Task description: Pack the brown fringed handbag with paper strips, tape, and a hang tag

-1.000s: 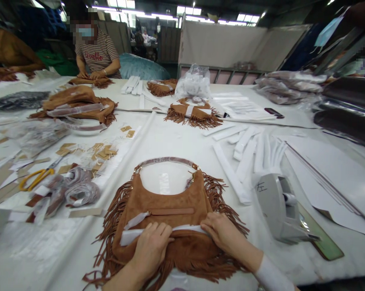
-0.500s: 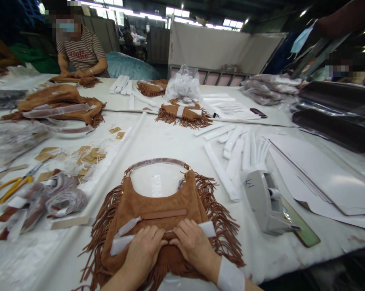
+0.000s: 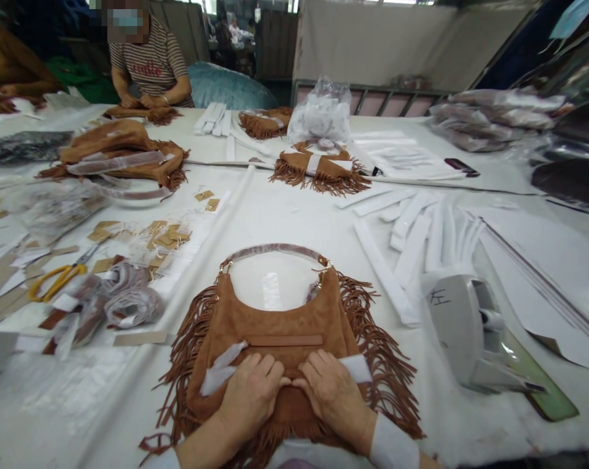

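Note:
A brown suede handbag [image 3: 270,319] with long fringe at both sides lies on the table, its wrapped handle [image 3: 275,247] pointing away from me. My left hand [image 3: 256,389] and my right hand [image 3: 330,389] are side by side on its lower part. Both have curled fingers and thumbs pinching the suede, the thumb tips almost meeting. Across the bag runs a white strip [image 3: 357,369], which passes beneath my hands and shows at both ends. Just above the fingers is a brown zip pull or trim band [image 3: 285,340], with a pale wrapped tab at its left end.
Yellow-handled scissors [image 3: 57,281], wrapped strap rolls [image 3: 133,306] and tan tags [image 3: 170,234] lie left. A grey tape dispenser [image 3: 463,332] and loose white strips [image 3: 412,247] are right. More fringed bags [image 3: 318,166] lie beyond. A co-worker [image 3: 150,71] handles brown material at the far left.
The view has tilted down and turned slightly left. My hands have come a little closer together on the bag, and the strip between them no longer shows.

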The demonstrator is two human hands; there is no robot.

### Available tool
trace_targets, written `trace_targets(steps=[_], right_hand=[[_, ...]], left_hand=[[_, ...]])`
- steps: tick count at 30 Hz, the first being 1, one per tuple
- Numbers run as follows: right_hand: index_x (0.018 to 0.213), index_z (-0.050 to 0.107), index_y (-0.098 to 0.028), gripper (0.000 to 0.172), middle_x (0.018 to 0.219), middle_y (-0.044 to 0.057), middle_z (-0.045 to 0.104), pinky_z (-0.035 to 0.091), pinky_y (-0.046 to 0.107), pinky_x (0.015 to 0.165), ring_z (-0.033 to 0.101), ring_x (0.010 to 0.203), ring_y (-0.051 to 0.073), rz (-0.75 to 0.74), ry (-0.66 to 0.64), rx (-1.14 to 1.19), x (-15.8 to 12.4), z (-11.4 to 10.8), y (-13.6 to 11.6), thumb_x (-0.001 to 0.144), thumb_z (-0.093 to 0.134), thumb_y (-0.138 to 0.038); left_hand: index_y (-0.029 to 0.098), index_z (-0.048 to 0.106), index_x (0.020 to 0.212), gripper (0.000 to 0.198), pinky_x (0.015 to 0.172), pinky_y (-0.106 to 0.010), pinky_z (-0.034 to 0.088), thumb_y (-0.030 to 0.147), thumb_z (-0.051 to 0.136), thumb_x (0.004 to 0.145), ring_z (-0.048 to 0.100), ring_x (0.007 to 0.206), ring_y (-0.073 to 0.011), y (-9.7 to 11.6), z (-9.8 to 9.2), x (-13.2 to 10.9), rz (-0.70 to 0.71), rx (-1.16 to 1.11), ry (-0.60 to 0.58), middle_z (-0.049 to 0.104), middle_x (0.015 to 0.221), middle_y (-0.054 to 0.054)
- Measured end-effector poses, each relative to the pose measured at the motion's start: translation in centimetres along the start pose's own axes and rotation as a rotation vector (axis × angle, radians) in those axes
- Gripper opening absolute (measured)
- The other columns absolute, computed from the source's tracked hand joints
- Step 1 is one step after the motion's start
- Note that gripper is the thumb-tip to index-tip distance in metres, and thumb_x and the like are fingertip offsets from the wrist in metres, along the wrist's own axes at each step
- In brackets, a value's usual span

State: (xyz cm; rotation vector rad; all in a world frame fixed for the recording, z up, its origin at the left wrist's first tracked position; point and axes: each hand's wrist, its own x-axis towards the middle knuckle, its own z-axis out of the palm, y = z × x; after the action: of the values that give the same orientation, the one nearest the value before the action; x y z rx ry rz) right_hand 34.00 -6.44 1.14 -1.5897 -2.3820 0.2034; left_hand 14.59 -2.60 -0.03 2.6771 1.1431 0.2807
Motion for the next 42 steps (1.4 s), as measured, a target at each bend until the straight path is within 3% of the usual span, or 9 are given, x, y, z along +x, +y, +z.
trace_targets(steps=[11,17,20,25,29,31,36,39,42], right_hand=[[0.079,0.055,-0.017,0.025,0.075,0.004,0.057,0.037,0.030,0.067,0.050,0.071,0.017,0.036,-0.143,0.028,1.9,0.3,0.9,0.097,0.040,-0.024],[0.099,0.054,-0.019,0.016,0.080,0.003,0.059,0.037,0.029,0.067,0.055,0.075,0.016,0.090,-0.172,0.062,2.1,0.2,1.0,0.097,0.041,-0.028],[0.087,0.054,-0.019,0.021,0.074,0.002,0.056,0.034,0.030,0.064,0.051,0.071,0.017,0.069,-0.155,-0.023,2.1,0.2,0.7,0.098,0.038,-0.026],[0.079,0.053,-0.018,0.020,0.078,0.004,0.054,0.029,0.033,0.068,0.044,0.076,0.019,-0.022,-0.028,-0.121,2.2,0.1,0.2,0.095,0.041,-0.020],[0.082,0.055,-0.018,0.017,0.084,0.006,0.053,0.028,0.033,0.069,0.042,0.079,0.020,-0.026,0.001,-0.147,2.3,-0.2,0.0,0.094,0.043,-0.019],[0.083,0.055,-0.018,0.018,0.084,0.006,0.053,0.028,0.034,0.070,0.042,0.080,0.020,-0.030,-0.008,-0.131,2.4,-0.3,0.1,0.095,0.042,-0.020],[0.084,0.055,-0.017,0.021,0.084,0.005,0.053,0.030,0.033,0.070,0.043,0.078,0.018,-0.066,-0.038,-0.096,2.9,-0.2,0.8,0.096,0.038,-0.018],[0.084,0.056,-0.017,0.024,0.083,0.005,0.054,0.032,0.033,0.071,0.044,0.078,0.019,-0.091,-0.046,-0.100,3.1,-1.0,1.0,0.097,0.037,-0.021],[0.097,0.058,-0.016,0.022,0.094,0.007,0.057,0.036,0.037,0.080,0.048,0.088,0.021,-0.111,-0.052,-0.038,2.4,-2.5,0.2,0.094,0.046,-0.034]], left_hand=[[0.020,0.054,0.081,0.025,0.065,-0.031,0.042,0.026,0.036,0.098,0.059,0.072,-0.0206,-0.6,-0.3,1.7,-0.102,-0.050,-0.098,0.061,0.075,-0.003],[0.020,0.054,0.093,0.019,0.060,-0.028,0.042,0.028,0.038,0.097,0.064,0.070,-0.0202,-0.3,-1.0,2.0,-0.184,-0.040,-0.148,0.066,0.077,-0.003],[0.020,0.051,0.100,0.015,0.059,-0.027,0.042,0.027,0.038,0.097,0.063,0.070,-0.0201,-0.1,-1.1,2.0,-0.200,-0.024,-0.165,0.066,0.077,-0.003],[0.020,0.055,0.095,0.016,0.076,-0.035,0.045,0.020,0.039,0.095,0.056,0.087,-0.0219,0.1,-1.7,1.6,-0.041,0.060,-0.059,0.061,0.091,-0.006],[0.018,0.056,0.112,0.022,0.088,-0.036,0.043,0.016,0.043,0.093,0.051,0.097,-0.0205,-0.6,-2.4,-0.1,0.246,-0.046,0.002,0.059,0.110,-0.008],[0.016,0.053,0.120,0.029,0.093,-0.034,0.043,0.013,0.043,0.093,0.049,0.103,-0.0191,-1.1,-2.2,-0.9,0.311,-0.139,-0.001,0.058,0.117,-0.008],[0.018,0.054,0.124,0.036,0.099,-0.035,0.042,0.012,0.037,0.093,0.049,0.112,-0.0183,-1.6,-2.2,-1.2,0.250,-0.341,-0.013,0.058,0.122,-0.009],[0.019,0.055,0.124,0.034,0.100,-0.040,0.042,0.027,0.045,0.093,0.049,0.114,-0.0216,-1.0,-3.1,-1.0,0.196,-0.395,-0.043,0.056,0.123,-0.010],[0.018,0.049,0.130,0.049,0.100,-0.044,0.042,0.038,0.057,0.086,0.046,0.118,-0.0257,-0.5,-3.6,-1.4,0.204,-0.369,-0.057,0.052,0.129,-0.012]])
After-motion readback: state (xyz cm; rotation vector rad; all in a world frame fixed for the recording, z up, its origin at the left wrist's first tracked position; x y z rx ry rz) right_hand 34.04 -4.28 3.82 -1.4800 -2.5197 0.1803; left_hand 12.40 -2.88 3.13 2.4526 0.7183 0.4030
